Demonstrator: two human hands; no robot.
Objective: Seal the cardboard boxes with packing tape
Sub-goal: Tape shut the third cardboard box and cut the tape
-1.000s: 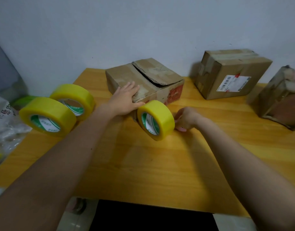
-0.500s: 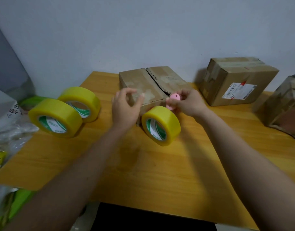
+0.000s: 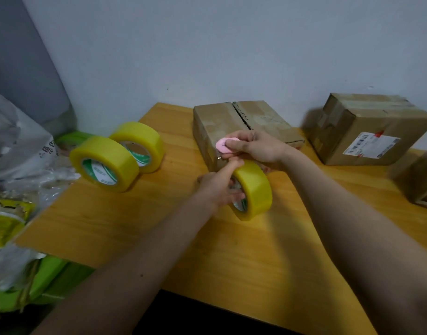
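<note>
A worn cardboard box (image 3: 222,122) lies at the back of the wooden table (image 3: 135,226), its two top flaps closed with a torn seam between them. In front of it stands a yellow tape roll (image 3: 254,188) on its edge. My left hand (image 3: 219,187) grips this roll, fingers in its core and forefinger up along its top. My right hand (image 3: 258,147) holds a small pink cutter (image 3: 223,144) against the box's front edge, just above the roll.
Two more yellow tape rolls (image 3: 106,155) (image 3: 140,141) stand at the left. A taped box with a label (image 3: 371,129) sits back right, another box (image 3: 420,180) at the right edge. Plastic bags (image 3: 16,151) and green packets (image 3: 50,284) lie off the table's left.
My left hand left the box top and took hold of the tape roll. My right hand picked up the pink cutter and brought it down to the box's front edge. The flaps now lie flat.
</note>
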